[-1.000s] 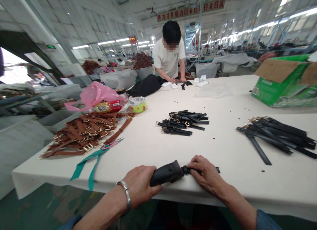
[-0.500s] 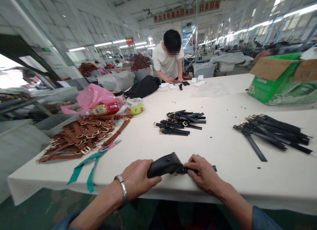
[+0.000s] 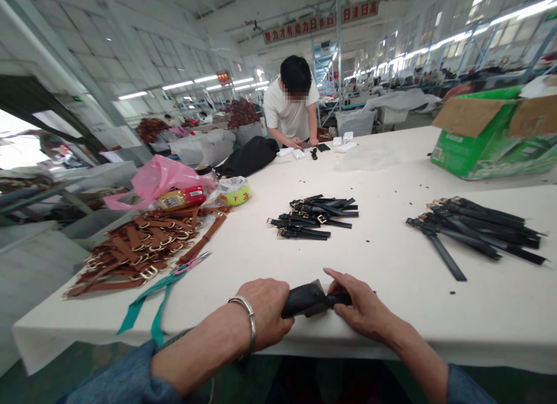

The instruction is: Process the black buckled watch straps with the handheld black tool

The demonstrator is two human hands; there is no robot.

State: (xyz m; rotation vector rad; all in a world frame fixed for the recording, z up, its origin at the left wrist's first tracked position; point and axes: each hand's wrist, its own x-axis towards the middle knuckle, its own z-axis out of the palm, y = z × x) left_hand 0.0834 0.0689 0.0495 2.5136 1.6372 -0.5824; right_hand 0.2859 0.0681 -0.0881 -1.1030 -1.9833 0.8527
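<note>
Left hand has shifted toward the right hand since the earlier frame, covering more of the black piece; the right index finger has lifted off the dark strap. Piece sits between the hands, by the middle of the near edge of the bench, its squared end beside the strap.

Left grip: wrapped round the rounded end, no gap seen. Right grip: thumb and curled fingers about the strap, only a strap's thickness apart; index raised clear. Contact under the fingers hidden.

Handling, my judgement: piece firm, moderately light, smooth enough to twist; best taken round its body. Strap light, bendy, not fragile; pinch flat, near the piece. Black strap bundle lies beyond, toward the far edge.
</note>
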